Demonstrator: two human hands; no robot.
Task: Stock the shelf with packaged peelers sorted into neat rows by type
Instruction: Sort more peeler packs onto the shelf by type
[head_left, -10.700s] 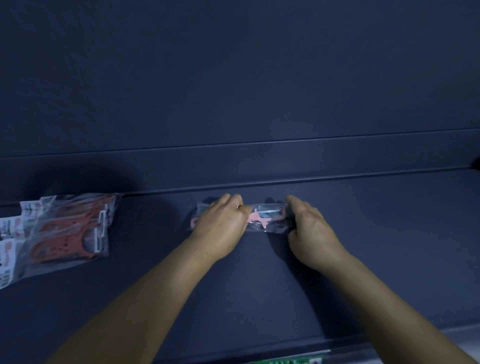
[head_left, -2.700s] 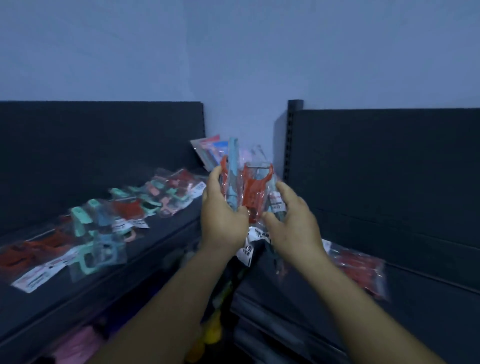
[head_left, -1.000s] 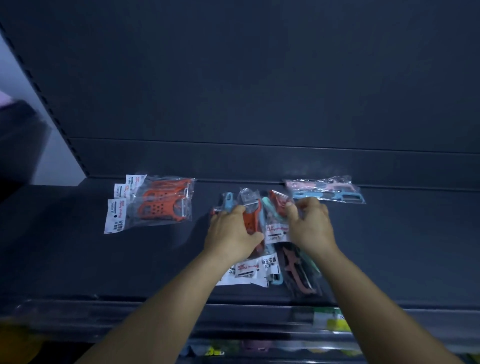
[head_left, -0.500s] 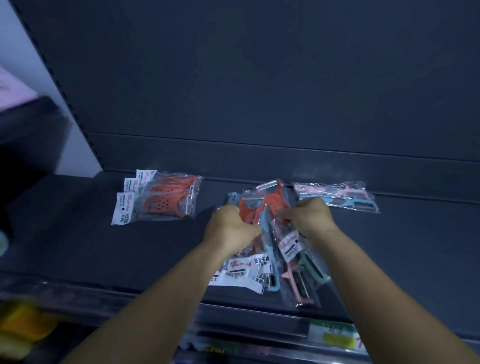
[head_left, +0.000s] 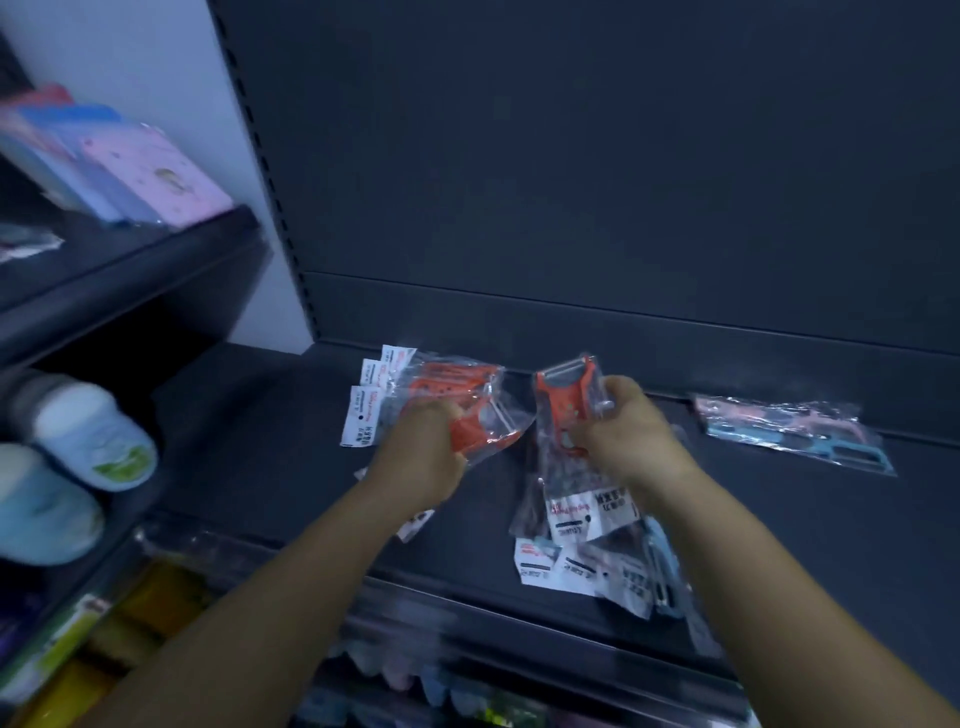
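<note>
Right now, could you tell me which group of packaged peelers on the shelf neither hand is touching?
The pink and blue packs lying flat at the far right; the left hand rests on the orange stack.

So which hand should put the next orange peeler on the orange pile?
Probably the left hand: it already holds an orange peeler right beside the orange pile. The right hand grips its bundle farther away.
</note>
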